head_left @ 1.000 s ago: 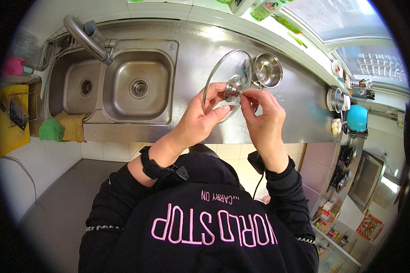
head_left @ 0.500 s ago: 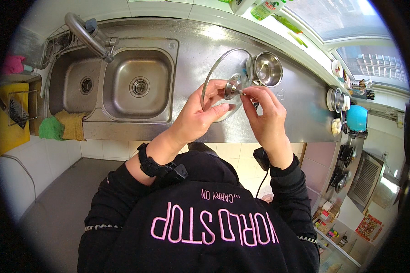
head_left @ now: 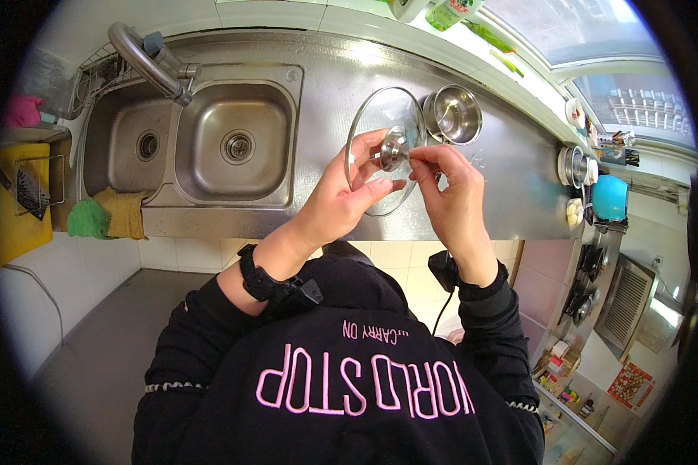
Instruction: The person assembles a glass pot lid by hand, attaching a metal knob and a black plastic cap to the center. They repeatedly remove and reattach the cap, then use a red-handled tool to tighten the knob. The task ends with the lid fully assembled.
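Note:
A round glass pot lid [head_left: 386,105] with a metal rim is held tilted above the steel counter. My left hand [head_left: 341,190] grips it by its left side, with the thumb on the near face and fingers showing through the glass. At the lid's centre sits a shiny metal knob [head_left: 394,146]. My right hand [head_left: 454,182] is closed in a pinch at the knob's right end. Whatever small part lies between those fingertips is hard to make out. Just beyond the right hand stands a small steel pot [head_left: 455,116], partly behind the lid.
Left of the lid is a double sink [head_left: 233,143] with a faucet [head_left: 143,62]. A green cloth [head_left: 89,219] and a brown cloth [head_left: 122,213] hang over its front edge. Bowls [head_left: 574,167] and a blue container [head_left: 609,199] stand at the counter's right end.
The lid has shifted slightly lower and turned a little in my left hand. My right fingertips stay at the knob, with the right hand moved slightly left.

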